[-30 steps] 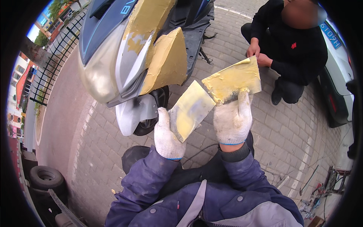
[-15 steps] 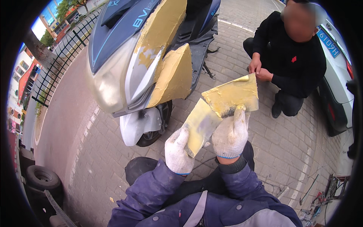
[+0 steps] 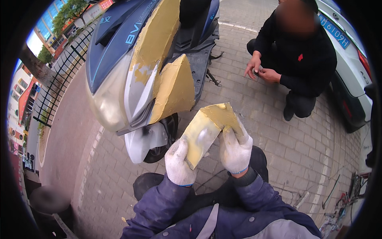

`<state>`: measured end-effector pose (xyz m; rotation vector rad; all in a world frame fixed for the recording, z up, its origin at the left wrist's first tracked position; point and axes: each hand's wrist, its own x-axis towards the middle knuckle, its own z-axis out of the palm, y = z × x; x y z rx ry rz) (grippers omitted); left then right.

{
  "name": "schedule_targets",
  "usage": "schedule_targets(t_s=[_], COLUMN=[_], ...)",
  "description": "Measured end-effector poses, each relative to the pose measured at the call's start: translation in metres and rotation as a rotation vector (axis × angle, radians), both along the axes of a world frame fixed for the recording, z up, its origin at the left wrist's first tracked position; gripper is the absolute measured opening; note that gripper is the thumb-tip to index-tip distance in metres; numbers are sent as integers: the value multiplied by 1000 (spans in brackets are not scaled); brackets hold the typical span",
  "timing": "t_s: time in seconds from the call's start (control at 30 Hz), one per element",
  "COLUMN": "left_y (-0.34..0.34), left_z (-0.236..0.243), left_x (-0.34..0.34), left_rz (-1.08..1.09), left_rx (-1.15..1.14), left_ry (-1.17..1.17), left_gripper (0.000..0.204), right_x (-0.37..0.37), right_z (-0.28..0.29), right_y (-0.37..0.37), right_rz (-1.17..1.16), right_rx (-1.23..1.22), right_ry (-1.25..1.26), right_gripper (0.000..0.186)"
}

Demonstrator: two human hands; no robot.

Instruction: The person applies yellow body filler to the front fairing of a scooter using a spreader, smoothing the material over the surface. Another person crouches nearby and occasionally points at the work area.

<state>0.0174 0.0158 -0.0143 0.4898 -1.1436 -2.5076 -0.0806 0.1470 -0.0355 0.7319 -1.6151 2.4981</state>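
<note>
My left hand [image 3: 178, 162], in a white knit glove, grips a flat putty spreader [image 3: 195, 139] smeared with pale yellow putty. A second putty spreader [image 3: 223, 114], coated with thicker yellow putty, is held in my gloved right hand [image 3: 235, 150], thumb on its face. The two plates meet at their edges, the right one partly behind the left. Ahead stands a blue and silver scooter [image 3: 106, 93]. Yellow putty [image 3: 175, 89] covers its side panel and a strip of its front fairing.
A person in black [image 3: 302, 59] crouches at the right, hands together. Behind them is a white car [image 3: 354, 67]. A black fence [image 3: 65, 75] runs along the left. Tools and debris [image 3: 346, 203] lie at lower right, on brick paving [image 3: 286, 159].
The right spreader has swung in and down against the left one, its face now tilted. Both hands shifted slightly left in view. The crouching person's hands moved apart a little.
</note>
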Motion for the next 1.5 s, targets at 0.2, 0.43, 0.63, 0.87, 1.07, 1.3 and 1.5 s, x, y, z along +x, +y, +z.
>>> schedule_targets(t_s=[0.2, 0.43, 0.63, 0.87, 1.07, 1.3, 1.5], left_y=[-1, -4, -11, -13, -8, 18, 11], left_z=[-2, -2, 1, 7, 5, -18, -17], left_x=[1, 2, 1, 1, 4, 10, 11], left_rz=[24, 39, 57, 68, -6, -371, -317], left_rx=[-50, -65, -91, -122, -88, 68, 156], left_ry=[-30, -25, 20, -4, -16, -217, -118], left_gripper=[54, 57, 54, 52, 54, 51, 47], right_x=[7, 16, 28, -4, -12, -44, 1], right_z=[0, 0, -1, -10, -29, -32, -55], right_y=[7, 9, 14, 35, 34, 25, 16], right_rz=[55, 116, 77, 132, 38, 686, 648], right_rx=[-14, -29, 263, 591, 121, -610, -88], right_ry=[-163, -282, -140, 277, -517, -700, -498], right_gripper=[43, 42, 37, 37, 37, 64, 62])
